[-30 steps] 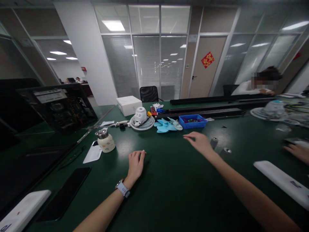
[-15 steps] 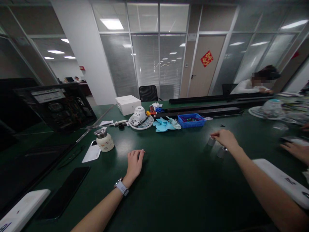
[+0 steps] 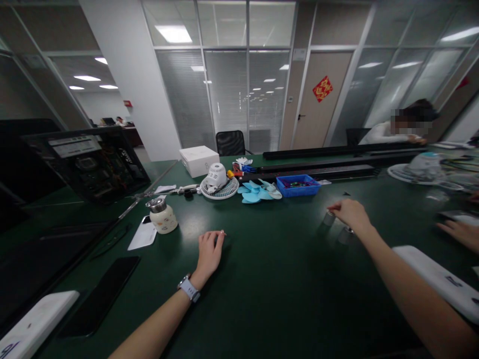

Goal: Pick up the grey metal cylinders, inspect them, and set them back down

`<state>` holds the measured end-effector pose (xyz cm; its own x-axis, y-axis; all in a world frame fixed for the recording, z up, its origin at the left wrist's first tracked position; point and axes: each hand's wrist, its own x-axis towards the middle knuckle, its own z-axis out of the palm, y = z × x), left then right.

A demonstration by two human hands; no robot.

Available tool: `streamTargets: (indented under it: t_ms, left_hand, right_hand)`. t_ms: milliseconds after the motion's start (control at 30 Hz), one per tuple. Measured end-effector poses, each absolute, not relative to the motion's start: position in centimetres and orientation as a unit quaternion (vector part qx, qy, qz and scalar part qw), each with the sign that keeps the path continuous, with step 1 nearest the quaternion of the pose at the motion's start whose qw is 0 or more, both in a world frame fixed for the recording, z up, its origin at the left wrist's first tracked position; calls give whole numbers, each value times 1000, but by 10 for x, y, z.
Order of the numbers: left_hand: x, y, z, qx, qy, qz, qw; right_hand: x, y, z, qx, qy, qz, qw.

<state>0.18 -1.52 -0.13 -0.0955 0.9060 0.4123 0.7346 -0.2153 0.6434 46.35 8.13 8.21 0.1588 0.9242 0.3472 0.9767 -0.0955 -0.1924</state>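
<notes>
1. Grey metal cylinder point(image 3: 329, 218), two o'clock on the dark green table point(image 3: 269, 279), is sitting under the right hand point(image 3: 351, 213), fingers curling; grip unclear.
2. Left hand point(image 3: 209, 252) is resting flat, empty, fingers loose, likely bracing.

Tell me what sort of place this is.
Probably an office room used as a small assembly bench: glass partition walls, a long green table strewn with a dismantled white fan, loose blue fan blades and a blue parts tray.
</notes>
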Motion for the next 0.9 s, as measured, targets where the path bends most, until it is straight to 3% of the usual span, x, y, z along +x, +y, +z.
streamTargets:
  t_ms: [667,900]
  left_hand:
    - [1,-14,-3,670,615,404,99]
    - [1,-13,-5,674,612,401,101]
  right_hand:
    - [464,96,104,-775,-627,34,71]
    - [454,81,98,-785,-618,-9,45]
